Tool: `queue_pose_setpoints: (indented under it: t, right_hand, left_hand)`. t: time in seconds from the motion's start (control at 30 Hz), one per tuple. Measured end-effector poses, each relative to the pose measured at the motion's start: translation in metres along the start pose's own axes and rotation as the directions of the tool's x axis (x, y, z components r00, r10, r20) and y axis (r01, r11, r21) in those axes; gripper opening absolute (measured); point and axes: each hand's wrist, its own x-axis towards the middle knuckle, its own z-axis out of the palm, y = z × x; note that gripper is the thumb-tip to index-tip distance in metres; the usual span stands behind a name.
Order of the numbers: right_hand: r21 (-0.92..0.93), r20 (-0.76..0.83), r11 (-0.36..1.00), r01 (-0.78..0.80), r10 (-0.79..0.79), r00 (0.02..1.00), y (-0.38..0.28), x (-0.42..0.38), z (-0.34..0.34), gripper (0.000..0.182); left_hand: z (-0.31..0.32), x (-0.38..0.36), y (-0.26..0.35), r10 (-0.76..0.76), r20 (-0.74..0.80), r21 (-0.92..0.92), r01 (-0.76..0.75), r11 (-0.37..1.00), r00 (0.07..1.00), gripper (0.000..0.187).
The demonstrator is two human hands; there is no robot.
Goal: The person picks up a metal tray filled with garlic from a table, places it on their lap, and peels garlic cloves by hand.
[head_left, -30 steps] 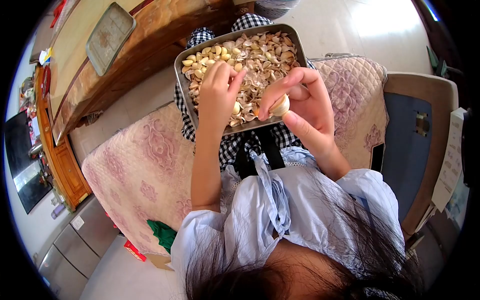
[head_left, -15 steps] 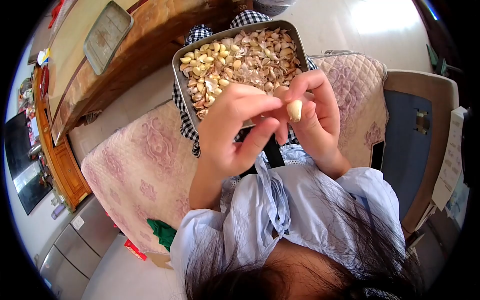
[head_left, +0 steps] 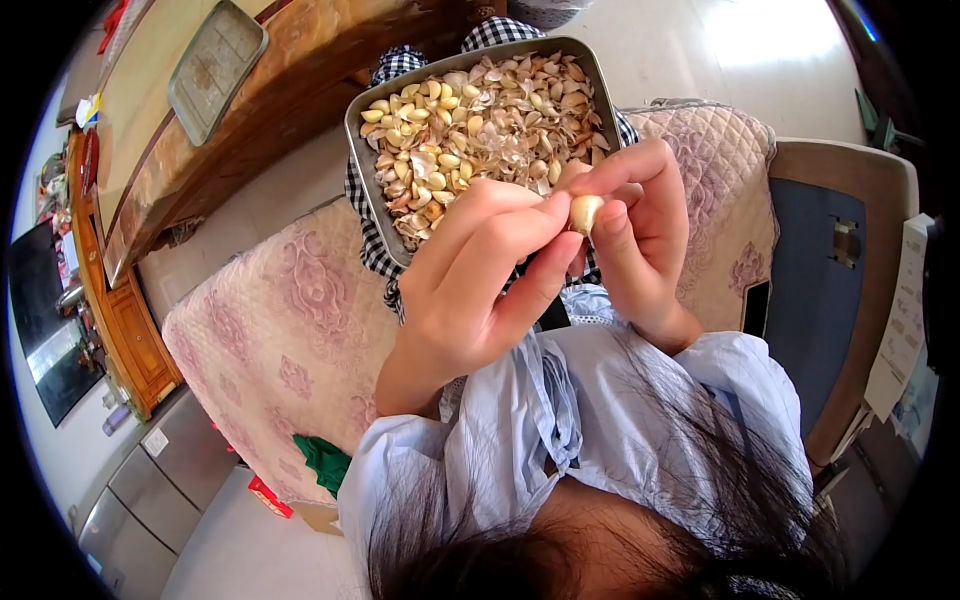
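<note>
A pale, mostly bare garlic clove (head_left: pixel 585 213) is pinched in the fingers of my right hand (head_left: pixel 645 235), between thumb and index finger. From the other side my left hand (head_left: pixel 485 275) closes in, its thumb and index fingertips at the clove's left edge. Any bit of skin between those left fingertips is too small to see. Just beyond both hands, a metal tray (head_left: pixel 352 135) rests over my lap. Peeled cloves (head_left: pixel 405 115) lie at its left, and unpeeled cloves with loose papery skins (head_left: pixel 520 115) fill the rest.
A quilted, flower-patterned cover (head_left: pixel 290 310) spreads on both sides of me. Ahead on the left stands a wooden table (head_left: pixel 290 75) with another tray (head_left: pixel 215 70) on it. A green cloth (head_left: pixel 322 463) lies at the left, and a phone-like dark object (head_left: pixel 755 308) at the right.
My left thumb and fingers have moved right and closed at the clove; before, they were apart from it. The clove has shifted slightly left and up in my right hand.
</note>
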Motion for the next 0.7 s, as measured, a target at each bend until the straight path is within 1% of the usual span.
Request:
queue_pose_setpoints:
  t: [0.07, 0.13, 0.23, 0.37, 0.43, 0.47, 0.53, 0.57, 0.63, 0.7]
  right_hand:
    - [-0.021, -0.005, 0.999, 0.046, -0.046, 0.999, 0.0019, 0.0008, -0.0018, 0.018]
    - [-0.03, -0.006, 0.998, 0.055, -0.056, 0.998, 0.0032, 0.0011, -0.0029, 0.017]
    - [-0.045, -0.007, 0.997, 0.069, -0.069, 0.998, 0.0034, 0.0009, -0.0034, 0.016]
    - [-0.08, -0.001, 0.992, 0.093, -0.094, 0.996, 0.0029, 0.0012, -0.0033, 0.014]
    - [-0.076, -0.001, 0.992, 0.099, -0.1, 0.995, 0.004, 0.0012, -0.0029, 0.013]
    - [-0.073, -0.001, 0.992, 0.105, -0.106, 0.994, 0.0047, 0.0012, -0.0026, 0.013]
    - [-0.076, -0.005, 0.991, 0.114, -0.115, 0.993, 0.0061, 0.0016, -0.0027, 0.012]
    - [-0.078, -0.008, 0.989, 0.123, -0.124, 0.992, 0.0066, 0.0016, -0.0026, 0.011]
    - [-0.082, -0.015, 0.989, 0.12, -0.121, 0.993, 0.0073, 0.0008, -0.0026, 0.011]
    - [-0.084, -0.022, 0.99, 0.116, -0.119, 0.993, 0.0078, 0.0005, -0.0028, 0.01]
  left_hand:
    - [0.0003, -0.0002, 0.0001, 0.021, 0.001, 0.016, -0.021, 1.0, 1.0, 0.014]
    - [0.0011, -0.0004, 0.0029, -0.051, 0.006, -0.009, 0.051, 0.999, 0.999, 0.011]
    - [0.0017, -0.0009, 0.0011, -0.05, -0.008, -0.035, 0.05, 0.998, 0.999, 0.008]
    - [0.0003, -0.002, 0.0022, -0.093, 0.0, -0.05, 0.092, 0.994, 0.996, 0.009]
    - [-0.0004, -0.0038, 0.0015, -0.149, 0.002, -0.051, 0.149, 0.988, 0.989, 0.012]
    - [0.0001, -0.0034, 0.001, -0.149, 0.002, -0.051, 0.149, 0.987, 0.989, 0.012]
    - [0.002, -0.0018, -0.0006, -0.085, -0.025, -0.013, 0.085, 0.996, 0.996, 0.015]
    - [0.0021, -0.0015, -0.0008, -0.086, -0.026, -0.013, 0.085, 0.996, 0.996, 0.015]
    - [0.0022, -0.0011, -0.0008, -0.049, -0.036, 0.051, 0.05, 0.997, 0.998, 0.015]
    - [0.0019, 0.0, 0.0006, -0.059, -0.031, 0.067, 0.061, 0.996, 0.998, 0.016]
